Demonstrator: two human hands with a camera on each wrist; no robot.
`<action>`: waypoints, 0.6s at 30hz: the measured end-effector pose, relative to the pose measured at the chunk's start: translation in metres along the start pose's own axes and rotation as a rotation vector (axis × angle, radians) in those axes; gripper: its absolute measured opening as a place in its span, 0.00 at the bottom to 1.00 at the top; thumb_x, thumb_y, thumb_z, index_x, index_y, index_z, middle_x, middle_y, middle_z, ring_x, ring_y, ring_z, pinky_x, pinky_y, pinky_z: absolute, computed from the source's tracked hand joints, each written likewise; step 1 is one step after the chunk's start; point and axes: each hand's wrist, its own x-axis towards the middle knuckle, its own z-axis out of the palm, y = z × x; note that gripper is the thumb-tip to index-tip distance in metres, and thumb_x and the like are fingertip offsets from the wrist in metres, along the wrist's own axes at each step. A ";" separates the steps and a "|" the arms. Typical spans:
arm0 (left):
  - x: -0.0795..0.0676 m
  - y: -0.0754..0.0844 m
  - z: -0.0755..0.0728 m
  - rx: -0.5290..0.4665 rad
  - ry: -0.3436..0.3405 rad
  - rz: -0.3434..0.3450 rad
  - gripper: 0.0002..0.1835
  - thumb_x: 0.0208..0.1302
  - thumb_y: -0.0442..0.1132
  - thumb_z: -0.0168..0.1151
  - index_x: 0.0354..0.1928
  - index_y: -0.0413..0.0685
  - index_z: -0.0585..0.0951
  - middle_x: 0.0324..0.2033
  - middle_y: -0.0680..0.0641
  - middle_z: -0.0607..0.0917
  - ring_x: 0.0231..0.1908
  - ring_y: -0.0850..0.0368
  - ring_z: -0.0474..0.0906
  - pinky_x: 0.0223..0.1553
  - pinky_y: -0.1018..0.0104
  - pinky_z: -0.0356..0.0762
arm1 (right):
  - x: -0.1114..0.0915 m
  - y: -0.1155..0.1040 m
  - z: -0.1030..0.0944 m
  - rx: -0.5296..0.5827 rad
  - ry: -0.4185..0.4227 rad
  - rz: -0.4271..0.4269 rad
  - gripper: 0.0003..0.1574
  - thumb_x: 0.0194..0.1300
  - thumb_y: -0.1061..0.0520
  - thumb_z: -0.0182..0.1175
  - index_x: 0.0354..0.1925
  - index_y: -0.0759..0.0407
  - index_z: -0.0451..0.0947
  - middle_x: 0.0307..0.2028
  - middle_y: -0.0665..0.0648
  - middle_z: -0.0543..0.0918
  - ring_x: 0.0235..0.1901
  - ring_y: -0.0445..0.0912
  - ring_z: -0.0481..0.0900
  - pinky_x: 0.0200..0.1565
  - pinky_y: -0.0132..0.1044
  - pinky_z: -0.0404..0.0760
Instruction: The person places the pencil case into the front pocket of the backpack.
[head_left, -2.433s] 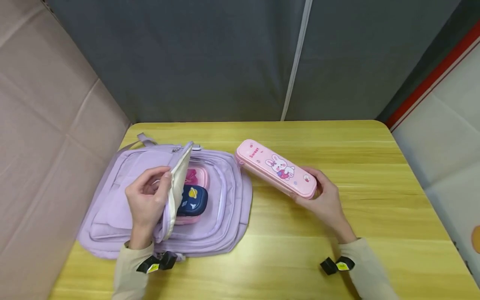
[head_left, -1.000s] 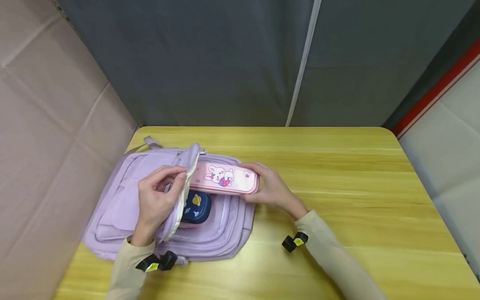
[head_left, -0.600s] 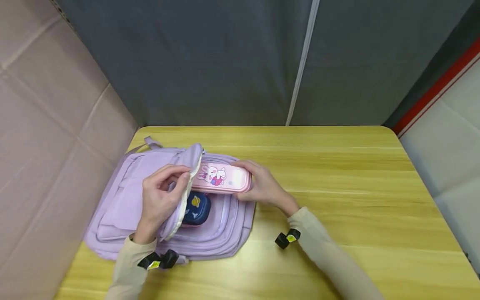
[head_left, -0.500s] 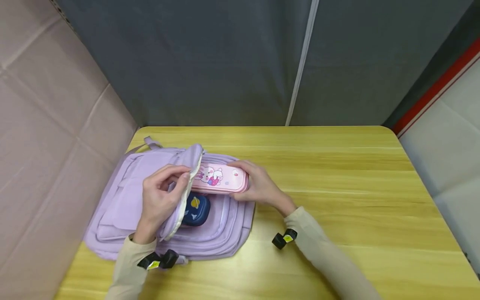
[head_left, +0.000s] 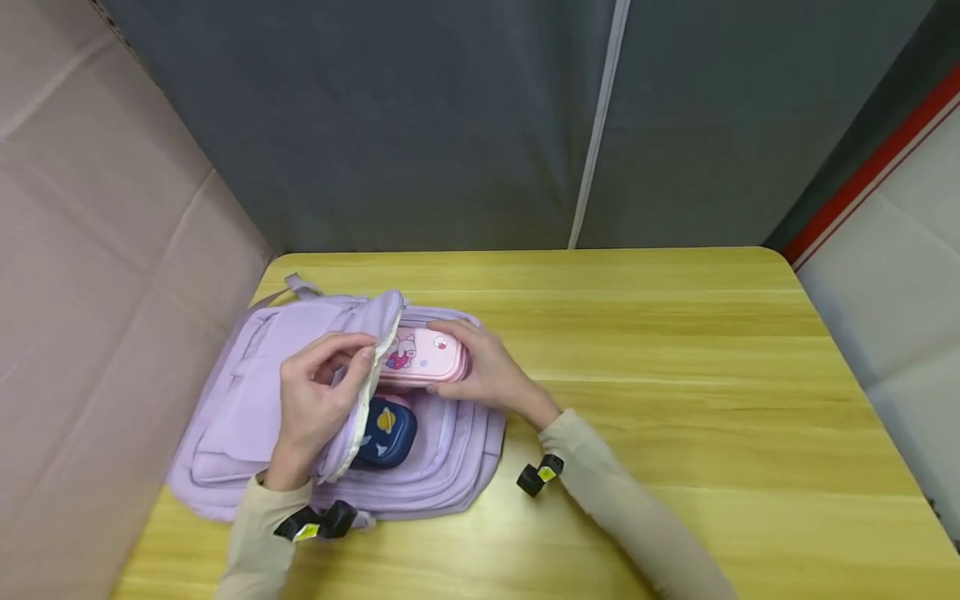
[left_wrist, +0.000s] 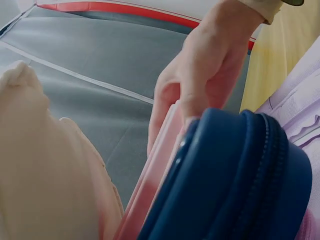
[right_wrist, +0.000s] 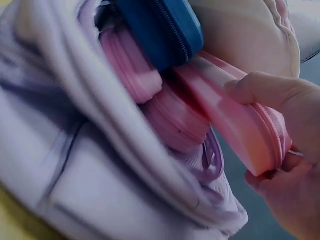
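Observation:
A lilac backpack [head_left: 247,400] lies on the table, its front flap [head_left: 367,404] raised to show a cream lining. My left hand [head_left: 318,408] pinches the flap's edge between thumb and fingers. In my right hand [head_left: 491,371] is a pink pencil case [head_left: 431,357] with a rabbit print, gripped by its right end; its left part is hidden behind the flap. Below it in the opening sits a navy zip case [head_left: 386,433] with planet pictures. The right wrist view shows two more pink zip cases, one [right_wrist: 131,70] beside the navy case and another [right_wrist: 177,120] further down.
The backpack rests on the left of a yellow wood-grain table [head_left: 675,400]. A grey curtain [head_left: 375,125] hangs behind the far edge, and a pale padded wall [head_left: 112,292] stands close on the left.
My right hand has brought the pink pencil case left from over the table and slid it further under the flap. The navy case has shifted slightly toward me. The left hand keeps its pinch.

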 end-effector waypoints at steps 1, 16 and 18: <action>0.000 0.000 -0.001 0.005 0.006 0.001 0.09 0.59 0.19 0.63 0.40 0.31 0.87 0.35 0.53 0.88 0.23 0.66 0.79 0.25 0.81 0.79 | -0.002 0.001 -0.001 0.002 -0.001 0.003 0.53 0.48 0.53 0.80 0.70 0.58 0.69 0.66 0.59 0.77 0.66 0.52 0.74 0.71 0.47 0.72; 0.003 -0.002 0.007 -0.038 0.005 0.016 0.09 0.57 0.18 0.63 0.39 0.30 0.87 0.34 0.52 0.89 0.24 0.65 0.81 0.27 0.80 0.81 | -0.027 0.012 -0.019 0.287 0.168 0.003 0.31 0.51 0.71 0.75 0.55 0.72 0.80 0.52 0.67 0.83 0.51 0.58 0.85 0.58 0.41 0.85; 0.002 -0.003 0.008 -0.048 0.001 -0.002 0.09 0.57 0.18 0.63 0.38 0.29 0.87 0.34 0.54 0.89 0.24 0.66 0.81 0.26 0.80 0.81 | -0.026 0.011 -0.015 0.292 0.182 -0.001 0.30 0.51 0.72 0.75 0.54 0.72 0.80 0.51 0.68 0.83 0.51 0.58 0.85 0.57 0.44 0.86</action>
